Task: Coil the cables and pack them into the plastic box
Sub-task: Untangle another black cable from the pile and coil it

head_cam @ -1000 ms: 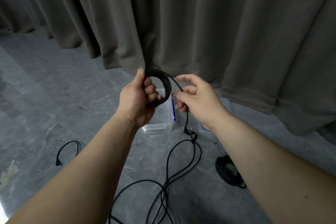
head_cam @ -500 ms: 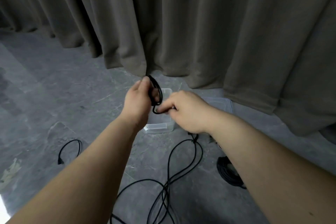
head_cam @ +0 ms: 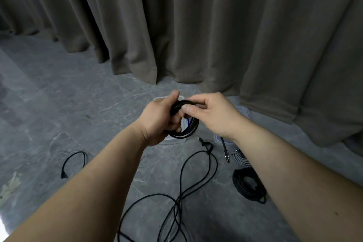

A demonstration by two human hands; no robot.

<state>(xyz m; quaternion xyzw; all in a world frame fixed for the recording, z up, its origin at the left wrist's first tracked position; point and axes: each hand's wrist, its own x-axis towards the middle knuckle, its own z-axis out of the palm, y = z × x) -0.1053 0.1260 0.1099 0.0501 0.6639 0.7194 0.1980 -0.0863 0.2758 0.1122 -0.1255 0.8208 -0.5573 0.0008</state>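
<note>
While my view looks down past both forearms, I note a grey-brown curtain (head_cam: 216, 25) filling the upper frame, its hem resting on a grey stone-patterned floor (head_cam: 59, 108). Across the near floor sprawls a long loose black cable (head_cam: 181, 179), its loops crossing one another. A finished black coil (head_cam: 248, 184) lies on the floor to the right, partly hidden by my right forearm, with a pale grey coil (head_cam: 240, 158) just beyond it. A clear plastic box (head_cam: 172, 140) sits on the floor directly beneath my hands; a second clear piece, box or lid I cannot tell, lies to its right (head_cam: 242, 110). My left hand (head_cam: 157, 118) has its fingers curled round a black cable coil (head_cam: 186, 130), held in the air above the box. My right hand (head_cam: 214, 114) pinches the top of that same coil between thumb and forefinger. A plug end (head_cam: 225, 151) hangs below the right wrist. A short black cable (head_cam: 73, 163) lies apart at the left.
</note>
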